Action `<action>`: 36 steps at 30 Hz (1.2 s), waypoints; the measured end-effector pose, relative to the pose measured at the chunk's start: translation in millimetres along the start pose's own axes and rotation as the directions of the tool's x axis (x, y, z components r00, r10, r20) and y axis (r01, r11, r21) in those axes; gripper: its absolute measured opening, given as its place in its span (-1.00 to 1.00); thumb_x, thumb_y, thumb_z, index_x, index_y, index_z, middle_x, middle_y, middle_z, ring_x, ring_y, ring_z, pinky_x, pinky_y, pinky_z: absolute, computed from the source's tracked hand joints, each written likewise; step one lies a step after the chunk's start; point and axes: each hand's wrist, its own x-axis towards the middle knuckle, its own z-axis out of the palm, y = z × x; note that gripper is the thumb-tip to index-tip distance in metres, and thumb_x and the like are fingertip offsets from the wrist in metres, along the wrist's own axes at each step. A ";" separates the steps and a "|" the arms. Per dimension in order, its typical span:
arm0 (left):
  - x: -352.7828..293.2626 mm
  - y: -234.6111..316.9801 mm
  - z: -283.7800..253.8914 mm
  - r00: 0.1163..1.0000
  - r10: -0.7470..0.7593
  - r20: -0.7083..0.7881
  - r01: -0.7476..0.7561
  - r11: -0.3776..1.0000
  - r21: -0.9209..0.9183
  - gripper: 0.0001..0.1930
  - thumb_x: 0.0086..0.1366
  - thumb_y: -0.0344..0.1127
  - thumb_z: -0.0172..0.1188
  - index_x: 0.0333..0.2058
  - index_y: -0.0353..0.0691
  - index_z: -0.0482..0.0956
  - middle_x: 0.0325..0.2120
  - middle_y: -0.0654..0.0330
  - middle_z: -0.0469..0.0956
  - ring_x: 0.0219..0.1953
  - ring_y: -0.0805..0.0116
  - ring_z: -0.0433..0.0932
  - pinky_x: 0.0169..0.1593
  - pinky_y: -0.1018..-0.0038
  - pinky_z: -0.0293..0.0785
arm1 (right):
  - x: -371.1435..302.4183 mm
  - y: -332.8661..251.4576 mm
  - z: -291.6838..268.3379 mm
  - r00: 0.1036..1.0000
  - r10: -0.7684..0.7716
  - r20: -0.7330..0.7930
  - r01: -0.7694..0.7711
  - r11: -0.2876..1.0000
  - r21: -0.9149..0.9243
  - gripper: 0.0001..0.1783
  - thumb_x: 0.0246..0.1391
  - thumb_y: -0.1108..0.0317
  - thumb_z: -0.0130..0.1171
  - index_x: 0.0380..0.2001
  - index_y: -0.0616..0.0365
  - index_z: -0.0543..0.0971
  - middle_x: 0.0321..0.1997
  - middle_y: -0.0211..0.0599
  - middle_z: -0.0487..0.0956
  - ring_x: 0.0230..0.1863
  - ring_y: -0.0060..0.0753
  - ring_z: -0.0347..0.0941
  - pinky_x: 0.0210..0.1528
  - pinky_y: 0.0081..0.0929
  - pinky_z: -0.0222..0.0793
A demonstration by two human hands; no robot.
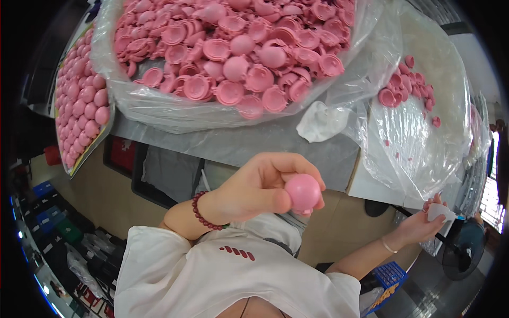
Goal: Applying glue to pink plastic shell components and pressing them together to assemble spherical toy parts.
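Note:
My left hand (254, 186) is raised in front of my chest, its fingers and thumb closed around a smooth pink ball (303, 191). A small pink nub shows at the ball's lower side. Out to the far right, my right hand (419, 224) is closed on a thin white piece (440, 212) with a bluish tip; its kind is too small to tell. Beyond my left hand, a large clear plastic bag (175, 121) lies open on the grey tabletop (228, 143), heaped with pink cupped shells (229, 92) and rounded pieces.
At the left, a tray (108, 124) carries rows of pink balls (79, 108). A crumpled white cloth (322, 122) lies by the bag. On the right, clear plastic sheeting (413, 138) bears a small pile of pink scraps (405, 87). A fan (464, 254) stands lower right.

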 end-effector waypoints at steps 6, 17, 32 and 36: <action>-17.8 32.7 4.2 0.948 0.267 0.173 -0.293 0.524 0.800 -0.62 -0.17 -0.29 0.32 -0.35 -0.33 0.44 -0.41 0.16 0.48 -0.38 0.40 0.46 -0.27 0.56 0.34 | -54.9 -18.9 35.2 0.849 -0.041 0.526 -0.039 0.989 0.140 -0.42 -0.06 0.03 -0.01 -0.19 0.41 0.29 -0.37 -0.01 0.43 -0.42 -0.33 0.28 -0.35 -0.47 0.19; -120.0 191.5 -61.2 0.160 0.895 0.418 0.672 -0.408 0.617 -0.80 -0.01 -0.44 0.08 -0.35 -0.32 0.46 -0.37 0.15 0.49 -0.27 0.32 0.44 -0.16 0.53 0.31 | -66.0 -26.4 77.5 0.727 -0.135 0.673 -0.053 0.967 0.251 -0.49 -0.03 0.06 -0.09 -0.28 0.41 0.29 -0.49 -0.11 0.37 -0.50 -0.39 0.22 -0.50 -0.55 0.13; -32.7 113.8 -11.8 0.486 0.753 0.444 0.145 -0.571 0.808 -0.89 -0.01 -0.45 0.07 -0.43 -0.23 0.50 -0.48 0.10 0.47 -0.35 0.23 0.44 -0.28 0.46 0.34 | -84.3 -38.0 69.5 0.734 0.023 0.679 -0.313 0.898 0.308 -0.45 -0.12 -0.02 0.00 -0.31 0.32 0.27 -0.54 -0.12 0.37 -0.56 -0.41 0.24 -0.56 -0.60 0.16; -12.6 52.2 9.3 0.802 0.455 0.387 -0.304 -0.248 0.920 -0.86 0.07 -0.36 0.02 -0.42 -0.30 0.47 -0.44 0.04 0.48 -0.38 0.25 0.46 -0.33 0.46 0.37 | -105.4 -76.1 93.2 0.577 0.190 0.794 -0.634 0.717 0.289 -0.45 -0.21 0.02 0.15 -0.35 0.30 0.29 -0.40 0.06 0.45 -0.55 -0.33 0.38 -0.46 -0.53 0.33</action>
